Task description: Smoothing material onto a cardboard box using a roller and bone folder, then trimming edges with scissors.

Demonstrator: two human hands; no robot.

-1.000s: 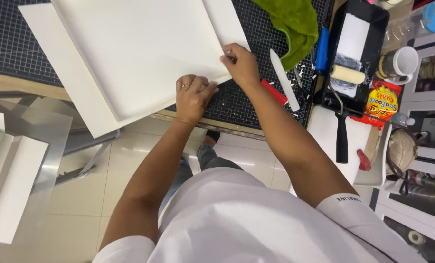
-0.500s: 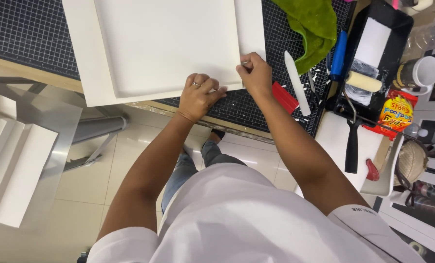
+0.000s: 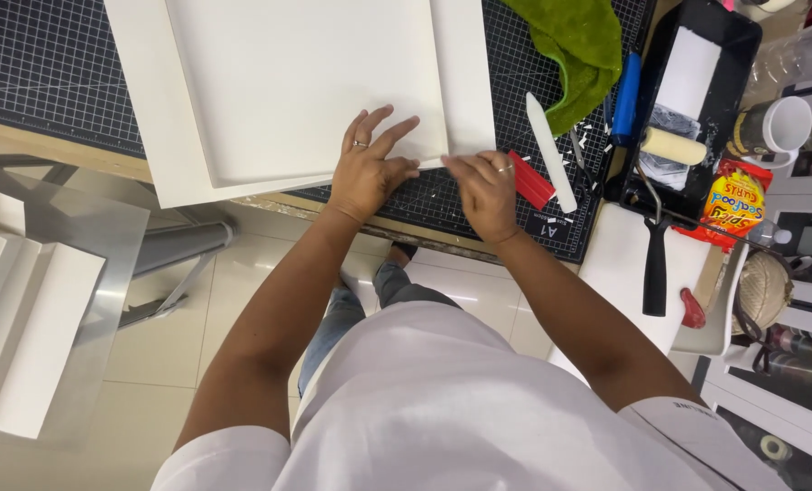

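At the worktop's (image 3: pixel 51 150) near edge, left hand (image 3: pixel 370 168) spread flat steadies the white board (image 3: pixel 288 82) while right hand (image 3: pixel 483 186) pinches its corner; firm, even pressure seems best.

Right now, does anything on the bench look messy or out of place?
Yes: small white scraps are scattered on the cutting mat near the right hand, and the white board overhangs the table edge.

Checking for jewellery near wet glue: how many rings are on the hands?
2: one silver ring on the left hand, one ring on the right hand. Curled fingers may hide others.
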